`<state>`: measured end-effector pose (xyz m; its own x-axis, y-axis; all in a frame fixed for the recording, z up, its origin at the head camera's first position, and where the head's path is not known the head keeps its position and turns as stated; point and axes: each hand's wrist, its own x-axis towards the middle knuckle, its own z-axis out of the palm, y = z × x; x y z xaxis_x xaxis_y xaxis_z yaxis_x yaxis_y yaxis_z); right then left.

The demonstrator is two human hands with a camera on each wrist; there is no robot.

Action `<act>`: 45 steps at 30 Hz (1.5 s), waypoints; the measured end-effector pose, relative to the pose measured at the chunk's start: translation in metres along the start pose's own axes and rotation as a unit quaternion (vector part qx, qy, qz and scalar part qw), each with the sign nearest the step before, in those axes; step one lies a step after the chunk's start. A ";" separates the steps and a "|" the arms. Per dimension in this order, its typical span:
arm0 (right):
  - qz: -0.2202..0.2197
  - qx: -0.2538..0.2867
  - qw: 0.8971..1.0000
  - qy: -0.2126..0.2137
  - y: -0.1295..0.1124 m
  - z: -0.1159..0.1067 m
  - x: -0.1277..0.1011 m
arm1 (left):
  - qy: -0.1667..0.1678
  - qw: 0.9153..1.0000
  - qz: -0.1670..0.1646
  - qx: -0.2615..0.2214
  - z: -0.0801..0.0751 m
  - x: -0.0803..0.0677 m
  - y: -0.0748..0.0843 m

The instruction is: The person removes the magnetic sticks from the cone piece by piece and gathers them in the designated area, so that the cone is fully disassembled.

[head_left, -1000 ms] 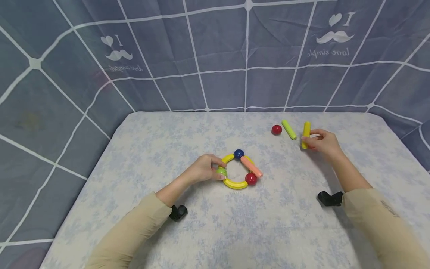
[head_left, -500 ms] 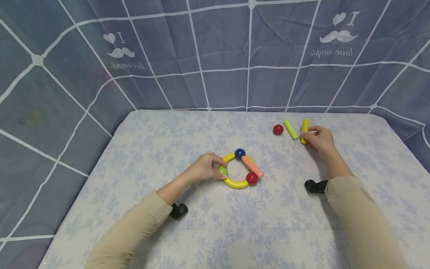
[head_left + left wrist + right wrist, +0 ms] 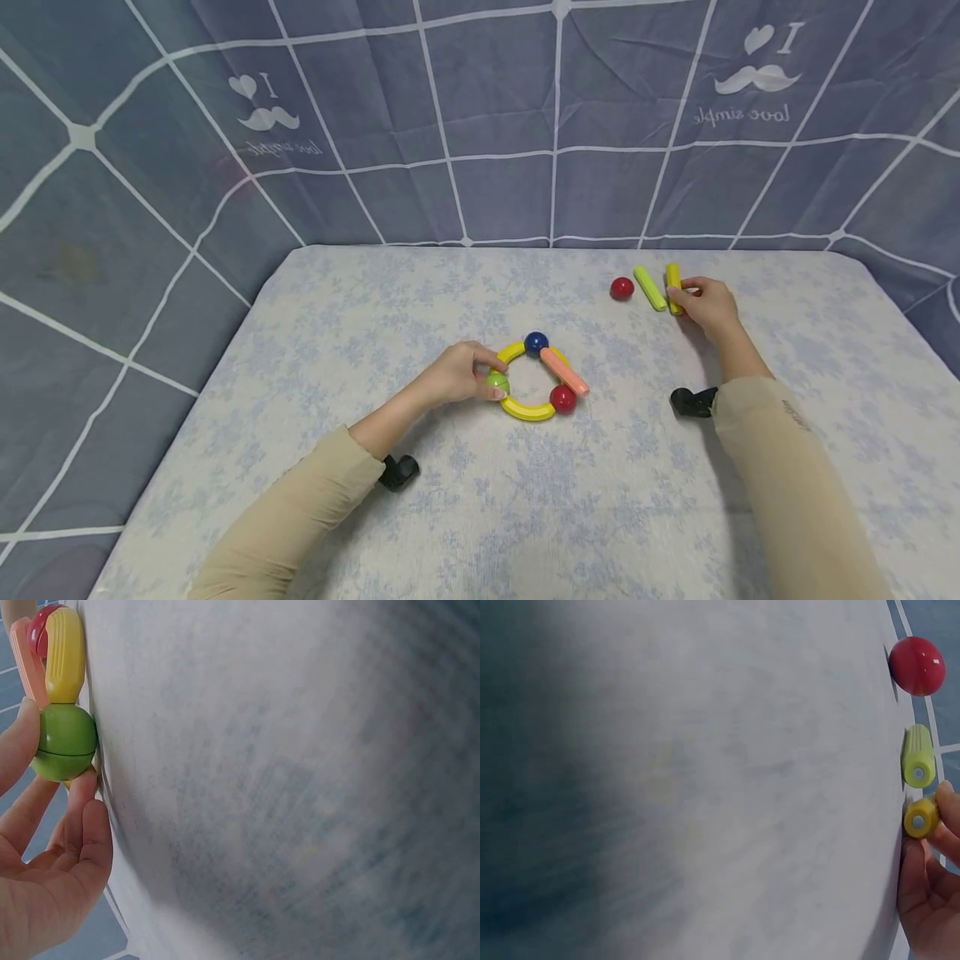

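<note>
A ring of curved yellow magnetic sticks (image 3: 527, 412) and balls lies mid-table. My left hand (image 3: 457, 373) pinches its green ball (image 3: 66, 741) between thumb and fingers. The ring also holds a blue ball (image 3: 536, 342) and a red ball (image 3: 563, 399). Across its right side lies a straight salmon stick (image 3: 564, 372). Far right, my right hand (image 3: 708, 307) pinches a straight yellow magnetic stick (image 3: 674, 288) at the tabletop. In the right wrist view, a grey disc shows in the end of that yellow stick (image 3: 920, 819), close beside a lime stick (image 3: 918, 756).
A loose red ball (image 3: 622, 288) lies left of the lime stick, near the back edge of the cloth-covered table (image 3: 420, 292). Behind stands a blue-grey curtain (image 3: 495, 200) with white lines. Black wrist pieces (image 3: 399, 472) jut from under both sleeves.
My right hand has moved left and slightly back with the yellow stick, bringing it beside the lime stick. The left hand and the ring look unmoved.
</note>
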<state>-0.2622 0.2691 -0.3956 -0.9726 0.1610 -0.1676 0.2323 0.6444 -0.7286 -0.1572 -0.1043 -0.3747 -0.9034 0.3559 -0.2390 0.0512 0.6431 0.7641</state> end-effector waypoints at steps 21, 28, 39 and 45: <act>0.008 0.044 0.999 0.025 0.003 0.000 -0.009 | -0.009 1.000 -0.002 -0.003 0.002 -0.002 0.000; -0.049 0.089 0.994 0.042 -0.003 -0.003 -0.028 | -0.024 1.000 0.007 -0.011 -0.001 -0.004 -0.004; -0.345 -0.018 0.930 -0.128 -0.046 0.023 -0.085 | -0.065 0.996 0.063 -0.019 -0.016 0.006 -0.003; -0.428 -0.072 0.875 -0.217 -0.066 0.047 -0.088 | -0.083 0.991 0.102 -0.027 -0.020 0.031 0.008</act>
<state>-0.1919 0.1772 -0.3642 -0.6957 -0.7049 0.1382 -0.6136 0.4832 -0.6245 -0.1930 -0.1017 -0.3637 -0.7938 0.5846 -0.1676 0.1991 0.5102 0.8367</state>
